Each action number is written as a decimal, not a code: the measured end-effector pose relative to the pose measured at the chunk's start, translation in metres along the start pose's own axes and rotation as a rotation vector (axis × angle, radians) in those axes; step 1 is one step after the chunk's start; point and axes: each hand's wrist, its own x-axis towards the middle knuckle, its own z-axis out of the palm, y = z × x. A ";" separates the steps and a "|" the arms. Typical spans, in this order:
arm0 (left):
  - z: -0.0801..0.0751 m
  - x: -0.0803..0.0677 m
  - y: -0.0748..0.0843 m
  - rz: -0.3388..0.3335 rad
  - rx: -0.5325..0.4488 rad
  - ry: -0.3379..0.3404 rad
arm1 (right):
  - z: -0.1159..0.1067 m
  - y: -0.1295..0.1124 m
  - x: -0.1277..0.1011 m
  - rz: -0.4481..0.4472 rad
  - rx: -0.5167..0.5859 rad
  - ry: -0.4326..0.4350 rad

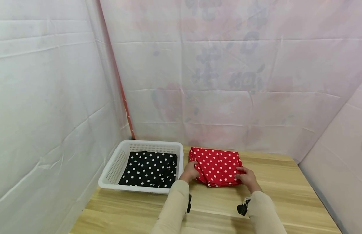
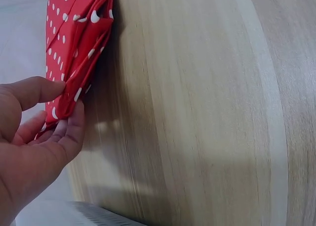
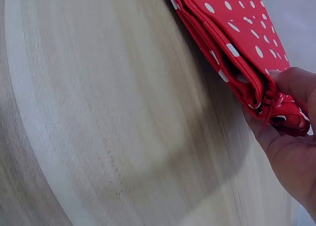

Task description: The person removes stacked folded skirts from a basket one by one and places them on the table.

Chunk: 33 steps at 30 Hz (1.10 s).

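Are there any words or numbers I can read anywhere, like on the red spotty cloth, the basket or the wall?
No words or numbers can be read.
red spotty cloth: only white dots, no label showing.
black spotty cloth: only white dots.
white basket: plain, no print visible.
backdrop sheet: faint purple shapes show through, possibly writing, too blurred to read.

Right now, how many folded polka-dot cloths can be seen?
2: a red cloth on the table, gripped by the left hand and right hand; a black cloth inside the white basket.
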 end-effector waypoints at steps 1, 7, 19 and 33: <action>0.001 0.000 -0.001 0.006 0.000 -0.002 | -0.001 0.002 0.001 -0.004 -0.007 0.003; 0.014 0.002 -0.006 0.030 -0.016 0.009 | -0.008 0.008 0.000 -0.018 -0.059 0.022; 0.027 -0.004 0.005 0.015 0.013 0.141 | -0.017 0.010 -0.007 0.042 -0.114 0.081; 0.018 -0.022 0.015 -0.007 -0.095 0.132 | -0.025 0.017 -0.018 0.019 -0.111 0.092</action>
